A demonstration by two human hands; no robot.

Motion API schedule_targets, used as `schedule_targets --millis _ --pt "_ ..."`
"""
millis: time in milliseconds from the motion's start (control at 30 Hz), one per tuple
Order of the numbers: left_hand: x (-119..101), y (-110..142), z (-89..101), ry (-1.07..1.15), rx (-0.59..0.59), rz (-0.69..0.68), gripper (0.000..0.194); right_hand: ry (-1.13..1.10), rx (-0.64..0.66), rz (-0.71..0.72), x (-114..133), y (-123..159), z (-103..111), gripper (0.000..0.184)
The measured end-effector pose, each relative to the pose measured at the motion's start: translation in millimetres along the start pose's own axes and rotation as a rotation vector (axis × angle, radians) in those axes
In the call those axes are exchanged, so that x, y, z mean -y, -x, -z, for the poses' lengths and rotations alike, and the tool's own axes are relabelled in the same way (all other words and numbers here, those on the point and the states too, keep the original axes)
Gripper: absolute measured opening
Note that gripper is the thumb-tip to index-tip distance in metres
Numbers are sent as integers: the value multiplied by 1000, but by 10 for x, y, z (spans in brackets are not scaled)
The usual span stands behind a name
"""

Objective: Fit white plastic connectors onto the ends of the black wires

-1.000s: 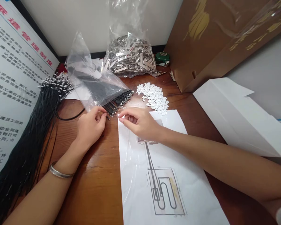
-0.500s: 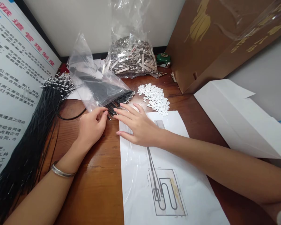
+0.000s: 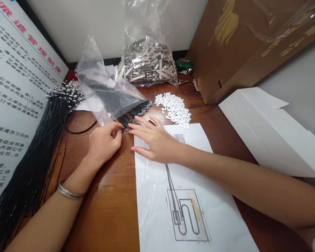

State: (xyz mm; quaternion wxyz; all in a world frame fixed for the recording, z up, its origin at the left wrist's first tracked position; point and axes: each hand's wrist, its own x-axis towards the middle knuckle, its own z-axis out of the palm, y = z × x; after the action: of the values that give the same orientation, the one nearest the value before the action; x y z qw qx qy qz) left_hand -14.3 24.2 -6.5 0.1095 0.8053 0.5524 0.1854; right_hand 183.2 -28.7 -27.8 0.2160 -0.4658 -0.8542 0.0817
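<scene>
A clear plastic bag [image 3: 105,87] lies on the wooden table [image 3: 112,196] with a bundle of thin black wires [image 3: 136,110] poking out of its open end. My left hand [image 3: 103,141] has its fingers curled, and the thumb and fingertips pinch at the wire tips by the bag's mouth. My right hand [image 3: 153,140] rests flat with its fingers stretched out, the fingertips touching the same wire ends. Its palm lies on a white sheet [image 3: 173,196] printed with a drawing of a wire loop.
A heap of small white plastic pieces [image 3: 174,109] lies behind my right hand. A bag of metal strips [image 3: 148,64] stands at the back. A big bundle of black wires [image 3: 39,147] runs along the left by a printed board [image 3: 13,80]. A brown paper bag [image 3: 241,45] and a white paper bag [image 3: 267,129] occupy the right.
My right hand went from a pinch to flat, spread fingers and slid forward to the wire tips. My left hand closed a little more on the wire ends.
</scene>
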Motion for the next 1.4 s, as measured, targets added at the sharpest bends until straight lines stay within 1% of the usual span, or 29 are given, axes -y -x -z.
schedule_targets --millis 200,433,567,767,1067,1233,1400 --pt "-5 -5 -1 7 -6 15 22 -6 -1 -5 -5 4 -5 46" --pt "-5 4 1 -9 -6 -16 25 -11 6 -12 3 -5 4 46" --pt "-3 3 0 -16 13 -9 23 -22 8 -19 5 -9 12 45" --pt "-7 -2 2 36 7 8 20 -21 20 -20 7 -4 12 46" --pt "10 -19 -9 145 -60 11 16 -19 19 -13 3 -8 10 46" --pt "16 -20 -12 150 -87 21 20 -19 12 -8 -4 -9 12 46" --pt "25 -22 -17 155 -112 -1 25 -17 24 -13 8 -6 26 47"
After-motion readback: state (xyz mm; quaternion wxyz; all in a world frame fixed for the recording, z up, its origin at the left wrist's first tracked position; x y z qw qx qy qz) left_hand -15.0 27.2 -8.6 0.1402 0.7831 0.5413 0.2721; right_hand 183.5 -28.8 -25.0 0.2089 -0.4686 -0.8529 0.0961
